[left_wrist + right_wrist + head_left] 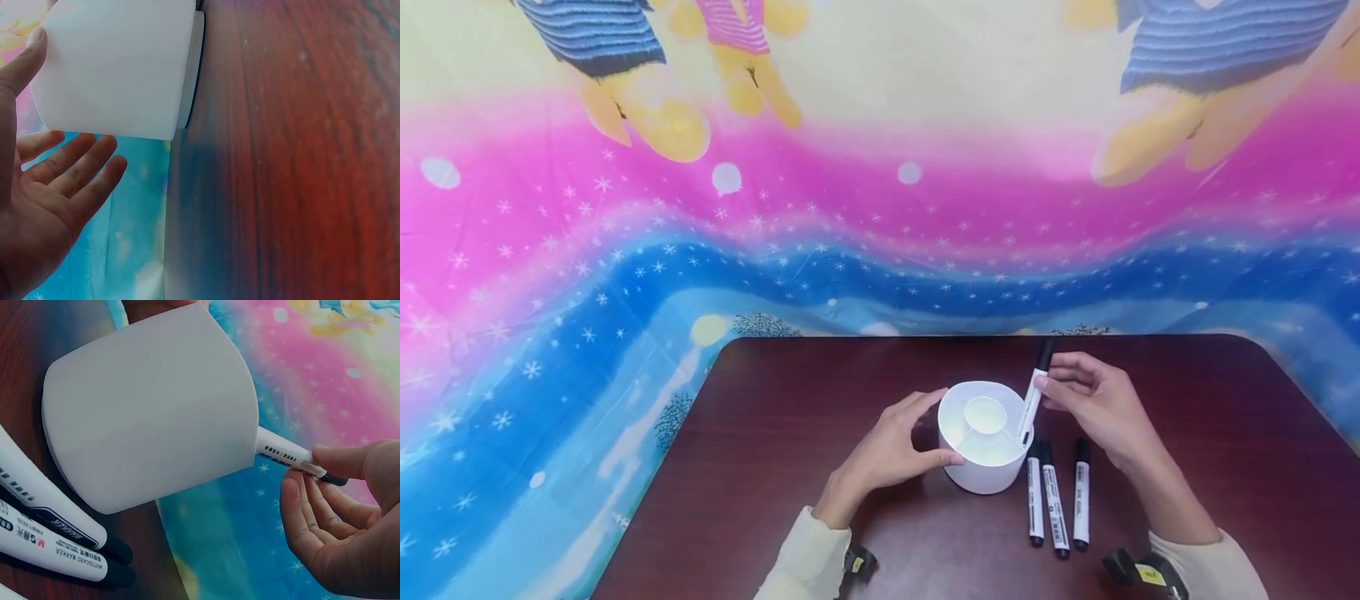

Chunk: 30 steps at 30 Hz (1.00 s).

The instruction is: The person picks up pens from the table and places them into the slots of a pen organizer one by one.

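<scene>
A white round pen holder (981, 477) with inner compartments stands upright on the table. My left hand (887, 446) grips its left side, thumb at the front and index finger at the back rim; the other fingers stay loosely extended in the left wrist view. Between thumb and fingers, my right hand (1101, 408) pinches a whiteboard marker (1032, 400). The marker is tilted, black cap up, its lower end inside the holder's right rim. In the right wrist view the holder's wall (150, 412) hides that lower end.
Three more black-capped whiteboard markers, a left one (1036, 500), a middle one (1056, 512) and a right one (1082, 504), lie in front of the holder to its right. The dark red-brown table (760, 467) ends at a patterned cloth backdrop (850, 208).
</scene>
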Motion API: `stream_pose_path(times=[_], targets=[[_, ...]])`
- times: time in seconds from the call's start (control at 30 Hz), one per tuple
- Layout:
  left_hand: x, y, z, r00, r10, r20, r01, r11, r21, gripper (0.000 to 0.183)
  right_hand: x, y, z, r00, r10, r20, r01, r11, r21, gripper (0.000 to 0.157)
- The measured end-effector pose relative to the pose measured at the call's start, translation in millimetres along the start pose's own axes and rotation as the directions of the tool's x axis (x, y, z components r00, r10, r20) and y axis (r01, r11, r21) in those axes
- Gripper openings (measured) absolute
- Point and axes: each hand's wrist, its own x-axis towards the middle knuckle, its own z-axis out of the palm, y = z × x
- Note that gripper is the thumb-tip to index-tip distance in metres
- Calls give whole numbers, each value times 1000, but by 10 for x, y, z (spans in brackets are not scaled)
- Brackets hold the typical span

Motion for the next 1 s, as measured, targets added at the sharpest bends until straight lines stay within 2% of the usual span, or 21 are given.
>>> stream_pose_path(times=[0.73, 1.0], targets=[[-3, 11, -2, 1000, -20, 12, 21, 1000, -10, 96, 15, 46, 73, 999, 31, 9, -30, 997, -77, 56], [-1, 4, 6, 1000, -14, 4, 14, 1000, -17, 95, 0, 55, 108, 1000, 5, 31, 0, 990, -143, 55]])
